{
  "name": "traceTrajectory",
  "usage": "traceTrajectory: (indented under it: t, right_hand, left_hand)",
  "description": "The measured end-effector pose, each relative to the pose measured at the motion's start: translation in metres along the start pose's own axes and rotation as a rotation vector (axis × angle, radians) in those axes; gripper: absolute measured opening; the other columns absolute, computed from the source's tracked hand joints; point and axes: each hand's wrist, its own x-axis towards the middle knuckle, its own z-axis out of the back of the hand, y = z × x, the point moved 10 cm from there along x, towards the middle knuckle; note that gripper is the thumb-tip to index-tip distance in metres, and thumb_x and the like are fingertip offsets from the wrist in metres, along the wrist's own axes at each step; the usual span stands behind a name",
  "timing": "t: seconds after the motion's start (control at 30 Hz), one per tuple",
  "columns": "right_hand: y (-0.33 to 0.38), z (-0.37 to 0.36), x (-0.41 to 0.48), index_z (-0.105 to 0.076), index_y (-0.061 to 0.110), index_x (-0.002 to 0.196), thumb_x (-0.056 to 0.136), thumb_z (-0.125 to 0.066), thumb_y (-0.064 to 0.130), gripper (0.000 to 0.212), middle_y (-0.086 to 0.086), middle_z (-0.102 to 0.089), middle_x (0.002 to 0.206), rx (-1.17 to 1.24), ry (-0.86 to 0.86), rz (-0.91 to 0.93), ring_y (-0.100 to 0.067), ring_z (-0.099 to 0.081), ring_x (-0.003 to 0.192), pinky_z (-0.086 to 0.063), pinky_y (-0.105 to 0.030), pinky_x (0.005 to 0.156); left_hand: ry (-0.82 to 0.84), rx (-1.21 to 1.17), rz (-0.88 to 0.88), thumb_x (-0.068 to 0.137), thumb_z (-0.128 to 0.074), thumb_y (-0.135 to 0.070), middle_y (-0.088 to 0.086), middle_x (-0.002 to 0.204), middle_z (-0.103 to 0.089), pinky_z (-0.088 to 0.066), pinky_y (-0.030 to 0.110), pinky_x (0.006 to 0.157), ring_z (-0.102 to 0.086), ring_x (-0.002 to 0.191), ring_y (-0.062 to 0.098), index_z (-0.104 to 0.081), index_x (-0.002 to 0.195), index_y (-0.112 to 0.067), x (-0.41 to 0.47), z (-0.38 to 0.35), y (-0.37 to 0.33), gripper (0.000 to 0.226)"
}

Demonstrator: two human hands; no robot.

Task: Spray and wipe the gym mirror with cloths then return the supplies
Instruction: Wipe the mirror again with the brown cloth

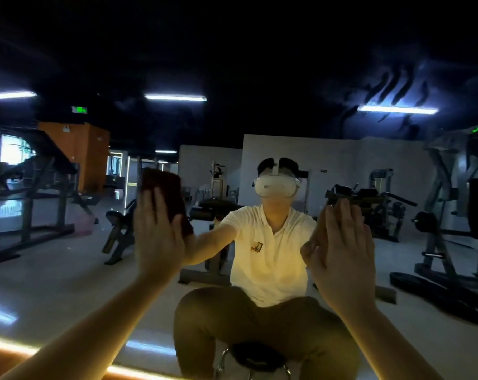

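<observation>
Left hand (158, 237), fingers straight, presses the dark cloth (164, 185) against the mirror (287, 78); right hand (342, 250) lies flat too. Apply even pressure; overlap strokes.

Hands: two: left hand (157, 234), right hand (342, 250). Dark red cloth (164, 185): one. Mirror (259, 78): one. Reflected stool (255, 357): one. Ceiling light strips (175, 97): three near, one far. Green signs (79, 109): two.

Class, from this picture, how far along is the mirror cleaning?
Done: nothing certain; no spray bottle shows. In hand: wiping, the left hand presses a dark red cloth flat on the mirror; the right hand lies flat too, cloth unclear. Left: finish wiping, return supplies.
</observation>
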Motion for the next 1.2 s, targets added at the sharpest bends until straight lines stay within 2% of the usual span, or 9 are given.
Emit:
traceTrajectory:
  t: [0.13,0.33,0.43,0.57,0.7,0.8,0.9,1.1,1.2]
  right_hand:
    - [0.001,-0.004,-0.015,-0.030,0.007,0.160,0.099,-0.032,0.041,0.070,-0.017,-0.016,0.171,0.007,0.053,0.021,-0.037,-0.013,0.158,-0.027,-0.062,0.121]
    - [-0.012,-0.008,-0.045,-0.024,0.015,0.163,0.098,-0.045,0.023,0.069,-0.009,-0.011,0.173,0.026,0.129,0.092,-0.027,-0.006,0.160,-0.027,-0.060,0.123]
    - [-0.018,-0.005,-0.054,-0.015,0.021,0.162,0.093,-0.052,0.008,0.079,-0.007,-0.013,0.173,0.063,0.108,0.102,-0.025,-0.009,0.160,-0.028,-0.062,0.122]
    - [-0.021,-0.008,-0.065,-0.021,0.018,0.163,0.096,-0.052,0.011,0.074,-0.007,-0.015,0.172,0.105,0.117,0.066,-0.024,-0.009,0.160,-0.028,-0.062,0.122]
    - [-0.021,-0.017,-0.085,-0.026,0.012,0.163,0.098,-0.055,0.013,0.071,-0.008,-0.012,0.173,0.088,0.154,0.053,-0.024,-0.007,0.160,-0.026,-0.060,0.123]
    - [-0.021,-0.024,-0.098,-0.025,0.011,0.163,0.096,-0.060,0.014,0.076,-0.009,-0.010,0.173,0.060,0.185,0.047,-0.026,-0.005,0.160,-0.024,-0.059,0.124]
    - [-0.019,-0.025,-0.103,-0.023,0.010,0.163,0.098,-0.051,0.016,0.071,-0.011,-0.009,0.173,0.056,0.179,0.063,-0.028,-0.005,0.160,-0.022,-0.060,0.124]
    - [-0.021,-0.022,-0.116,-0.028,0.008,0.162,0.089,-0.066,0.006,0.082,-0.011,-0.012,0.172,0.083,0.165,0.056,-0.027,-0.007,0.160,-0.021,-0.057,0.125]
    - [-0.021,-0.024,-0.122,-0.028,0.008,0.162,0.090,-0.063,0.005,0.079,-0.011,-0.012,0.172,0.074,0.150,0.061,-0.028,-0.006,0.160,-0.015,-0.053,0.127]
  left_hand:
    - [-0.054,-0.079,0.125,0.109,-0.026,-0.038,0.028,0.168,-0.015,-0.016,0.061,0.126,-0.013,0.158,0.043,-0.012,0.165,-0.003,-0.013,-0.011,-0.006,0.067]
    - [0.000,-0.078,-0.198,0.110,-0.033,-0.028,0.023,0.171,-0.008,-0.005,0.053,0.130,0.002,0.160,0.038,-0.008,0.166,-0.009,-0.059,-0.058,-0.155,0.064]
    - [0.070,-0.013,-0.517,0.103,-0.040,-0.029,0.015,0.171,-0.005,-0.001,0.049,0.129,0.001,0.160,0.037,-0.005,0.165,-0.013,-0.103,-0.084,-0.229,0.073]
    - [0.114,0.118,-0.709,0.101,-0.049,-0.028,0.013,0.168,-0.011,-0.008,0.051,0.129,-0.005,0.158,0.034,-0.010,0.162,-0.015,-0.117,-0.092,-0.211,0.074]
    - [0.068,0.160,-0.426,0.106,-0.049,-0.031,0.022,0.168,-0.012,-0.019,0.057,0.127,-0.012,0.158,0.040,-0.012,0.162,-0.009,-0.108,-0.058,-0.093,0.071]
    - [-0.045,0.017,0.080,0.110,-0.032,-0.036,0.029,0.168,-0.014,-0.020,0.061,0.126,-0.016,0.157,0.043,-0.011,0.164,-0.001,-0.117,-0.027,0.013,0.068]
    - [-0.078,-0.076,0.291,0.110,-0.031,-0.036,0.031,0.168,-0.012,-0.018,0.061,0.126,-0.016,0.157,0.045,-0.009,0.164,0.001,-0.147,-0.037,0.012,0.069]
    - [0.131,-0.068,-0.052,0.113,-0.026,-0.041,0.019,0.170,0.001,-0.009,0.054,0.128,-0.001,0.160,0.036,0.007,0.165,-0.010,-0.218,-0.095,-0.131,0.069]
    - [0.258,0.007,-0.411,0.109,-0.042,-0.039,0.018,0.170,-0.003,-0.016,0.053,0.128,0.000,0.160,0.036,-0.001,0.166,-0.010,-0.248,-0.112,-0.165,0.076]
